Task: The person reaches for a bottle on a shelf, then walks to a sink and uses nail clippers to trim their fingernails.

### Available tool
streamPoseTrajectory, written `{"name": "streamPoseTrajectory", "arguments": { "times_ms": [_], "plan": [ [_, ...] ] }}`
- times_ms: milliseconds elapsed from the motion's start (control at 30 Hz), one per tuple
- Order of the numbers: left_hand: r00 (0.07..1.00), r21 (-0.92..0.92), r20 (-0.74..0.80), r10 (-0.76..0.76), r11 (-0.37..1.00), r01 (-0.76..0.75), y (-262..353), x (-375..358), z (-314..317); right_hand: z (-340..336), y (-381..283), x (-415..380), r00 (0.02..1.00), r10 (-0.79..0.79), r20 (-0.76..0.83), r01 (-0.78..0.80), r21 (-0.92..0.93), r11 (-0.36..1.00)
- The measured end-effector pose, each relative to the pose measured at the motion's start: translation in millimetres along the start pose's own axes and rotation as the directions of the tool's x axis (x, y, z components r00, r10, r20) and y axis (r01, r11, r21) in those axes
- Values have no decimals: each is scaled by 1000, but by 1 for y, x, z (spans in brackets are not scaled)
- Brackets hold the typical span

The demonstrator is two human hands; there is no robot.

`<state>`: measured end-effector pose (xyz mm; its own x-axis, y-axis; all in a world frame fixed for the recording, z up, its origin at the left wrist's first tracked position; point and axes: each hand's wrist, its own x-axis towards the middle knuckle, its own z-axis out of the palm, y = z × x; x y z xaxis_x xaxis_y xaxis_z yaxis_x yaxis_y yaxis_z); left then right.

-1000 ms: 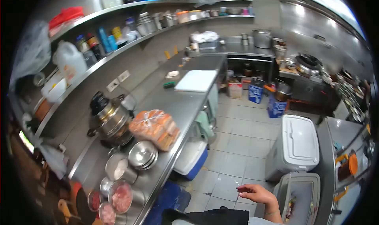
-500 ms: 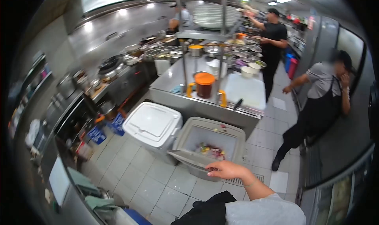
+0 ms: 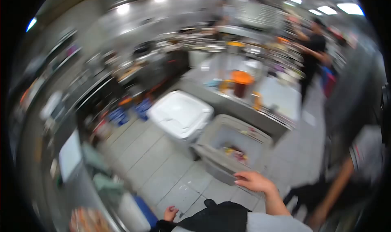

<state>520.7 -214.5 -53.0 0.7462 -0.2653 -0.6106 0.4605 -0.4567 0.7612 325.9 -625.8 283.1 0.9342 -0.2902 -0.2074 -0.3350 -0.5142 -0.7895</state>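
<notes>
A: Two hands in view, both the wearer's own. Right hand (image 3: 253, 180) low centre, palm down, fingers (image 3: 241, 176) curled over the near edge of the grey bin's swing lid (image 3: 215, 158). Closed on that edge, as far as the blur lets me judge.

B: And the left?

A: Left hand (image 3: 170, 213) at the bottom of the frame, beside the dark apron (image 3: 218, 217). Fingers loosely bent, nothing in it that I can see; small and smeared, so how far open I cannot tell.

B: Where does the bin sit?

A: Grey bin (image 3: 244, 139) stands on the tiled floor (image 3: 163, 171), open at the top, coloured scraps (image 3: 235, 152) inside. Touching or just beside it on its left, a white bin (image 3: 180, 113) with its lid down.

B: Beyond that?

A: A steel surface (image 3: 244, 109) directly behind both bins. On it an orange-lidded jug (image 3: 241, 83) with dark contents, and a white cutting board (image 3: 281, 94) to its right.

B: Anyone else?

A: One person in a grey shirt (image 3: 368, 156) at the right edge, arm hanging down. Another in black (image 3: 311, 52) further back along the surface. Blue crates (image 3: 130, 112) on the floor at the left. Whole frame is motion-blurred.
</notes>
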Motion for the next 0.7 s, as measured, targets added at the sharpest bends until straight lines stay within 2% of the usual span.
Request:
{"name": "streamPoseTrajectory", "arguments": {
  "times_ms": [33, 100, 167, 233, 267, 333, 367, 433, 500, 567, 700],
  "plan": [
    [999, -48, -46, -9, 999, 7, 6, -13, -8, 5, -11, 10, 999, -30, 38, 31, -26, 999],
    [984, -81, -166, 61, 994, -75, 2, -33, -21, 15, -36, 33, 986, -53, 160, 55, -6, 998],
    [958, -30, -287, 12, 999, -22, -13, -59, -30, 36, -33, 66, 955, -161, 250, 160, 23, 987],
    [926, -222, -342, -163, 971, 88, -44, -86, -32, 58, -39, 97, 914, -169, 368, 124, 143, 982],
    [868, -158, -445, -221, 973, 167, -71, -90, -27, 68, -53, 114, 878, -196, 436, 179, 81, 981],
    [846, -49, -500, -184, 982, 185, -135, -115, -16, 81, -76, 137, 827, -219, 519, 274, -31, 961],
    [836, -43, -496, -234, 968, 246, -156, -130, -5, 87, -94, 148, 794, -258, 551, 349, -65, 935],
    [775, -146, -468, -426, 902, 407, -190, -168, 18, 98, -127, 167, 733, -320, 600, 474, -114, 873],
    [683, -269, -430, -590, 806, 528, -210, -200, 40, 120, -134, 197, 696, -324, 641, 504, -114, 856],
    [600, -394, -397, -694, 720, 571, -222, -219, 49, 149, -149, 218, 678, -306, 668, 502, -117, 857],
    [511, -561, -382, -770, 632, 534, -222, -214, 27, 215, -179, 250, 535, -258, 804, 576, -124, 808]
  ]
}}
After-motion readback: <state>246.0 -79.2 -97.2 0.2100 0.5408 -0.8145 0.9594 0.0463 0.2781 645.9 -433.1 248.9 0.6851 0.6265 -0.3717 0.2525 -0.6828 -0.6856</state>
